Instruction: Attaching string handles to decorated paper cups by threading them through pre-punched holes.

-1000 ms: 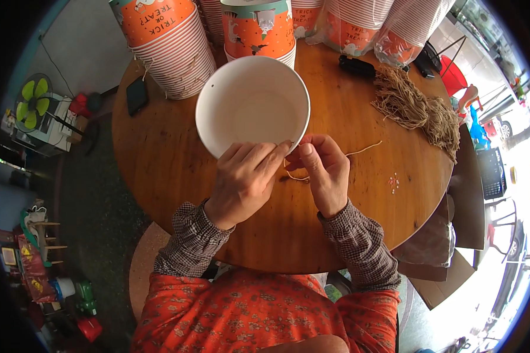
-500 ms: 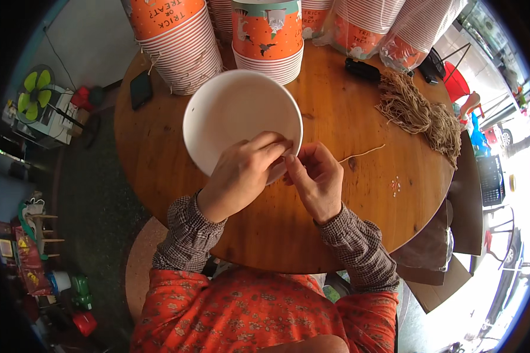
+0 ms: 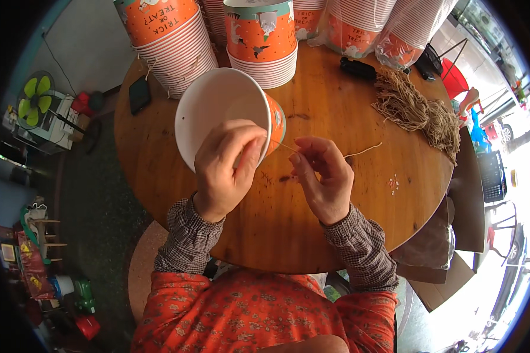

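free: bare table (image 3: 335, 223) near edge | blocked: cup stacks (image 3: 259, 35) behind, twine bundle (image 3: 418, 109) right

Round wooden table (image 3: 335, 235): one. Loose orange-and-white paper bucket (image 3: 218, 115): one. Stacks of paper buckets: five, two of them plastic-wrapped. Bundle of tan twine lengths (image 3: 415, 109): one. Single twine strand (image 3: 359, 152): one. Dark phone (image 3: 139, 94): one. Hands: two.

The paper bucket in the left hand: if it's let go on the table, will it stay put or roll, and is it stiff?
The paper bucket, gripped at its rim by the left hand, looks thin-walled and empty, so probably light and easily dented. Tilted on its side, its round tapered body would likely roll in a curve. The twine pinched by the right hand runs to it and might tug it.
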